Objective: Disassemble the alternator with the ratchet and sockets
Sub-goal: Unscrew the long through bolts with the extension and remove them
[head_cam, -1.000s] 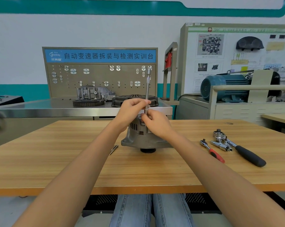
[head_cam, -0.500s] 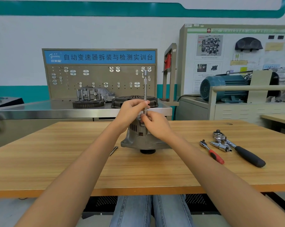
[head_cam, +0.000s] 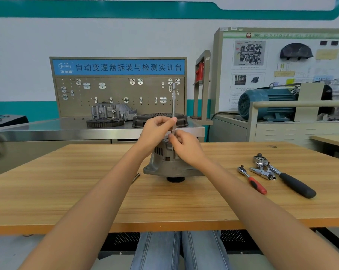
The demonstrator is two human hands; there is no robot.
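Both hands' grip (head_cam: pixel 172 133) pinched on upright extension bar (head_cam: pixel 173 102) (above alternator (head_cam: pixel 164 164)).

single head-worn view, forward and slightly down across the wooden table (head_cam: pixel 67 191), near the hands (head_cam: pixel 171 136)

A blue sign (head_cam: pixel 118 67) runs along the top of the tool board (head_cam: pixel 118 94) behind the counter. Big white letters on it read "自动变速器拆装与检测实训台". A small white logo sits at its left end, too blurry to read. The posters on the white board (head_cam: pixel 281 61) at the right have tiny words, also too blurry.
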